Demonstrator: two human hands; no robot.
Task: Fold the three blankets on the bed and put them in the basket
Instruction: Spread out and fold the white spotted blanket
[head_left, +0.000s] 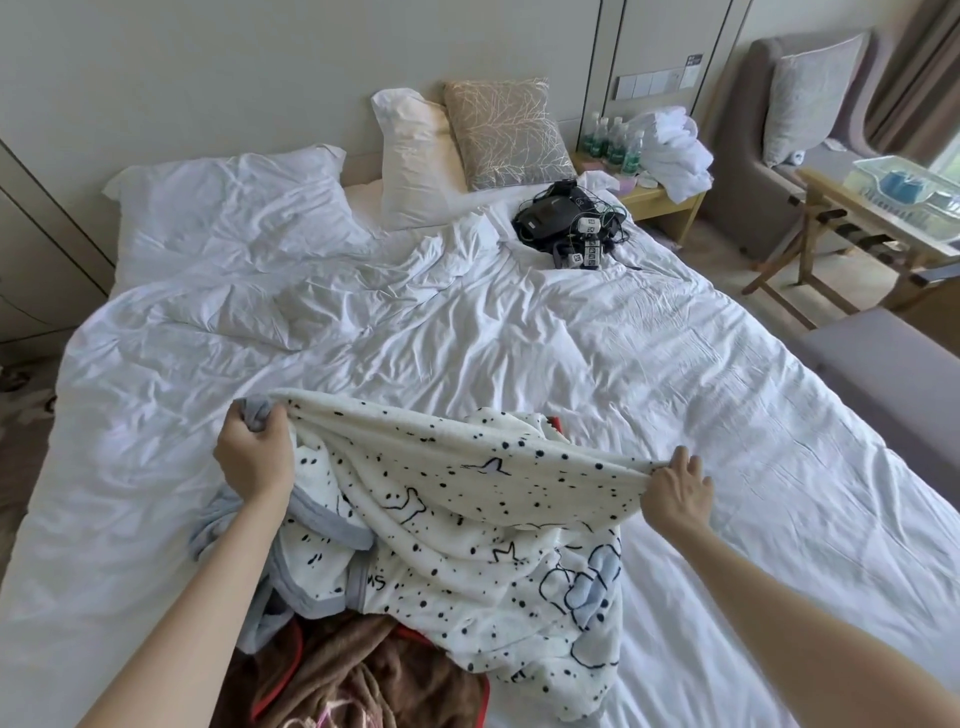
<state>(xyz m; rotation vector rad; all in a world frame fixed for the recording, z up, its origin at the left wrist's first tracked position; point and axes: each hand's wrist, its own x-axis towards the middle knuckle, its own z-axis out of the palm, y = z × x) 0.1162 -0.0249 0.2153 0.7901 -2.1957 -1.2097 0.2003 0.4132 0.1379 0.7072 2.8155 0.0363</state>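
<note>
A white blanket with black spots and a grey-blue border (447, 499) is lifted above the near part of the bed (519, 338). My left hand (253, 453) grips its bunched grey-edged corner at the left. My right hand (675, 491) pinches the same top edge at the right, so the edge stretches between them. The rest of the blanket hangs crumpled down to the bed. Under it at the bottom lies a brown blanket with red trim (358, 680). No basket is in view, and I cannot make out a third blanket.
A rumpled white duvet covers the bed, with pillows (415, 156) at the headboard. Black devices with cables (566, 218) lie at the far right of the bed. A nightstand with bottles (618, 140), a wooden rack (852, 218) and a grey bench (893, 384) stand to the right.
</note>
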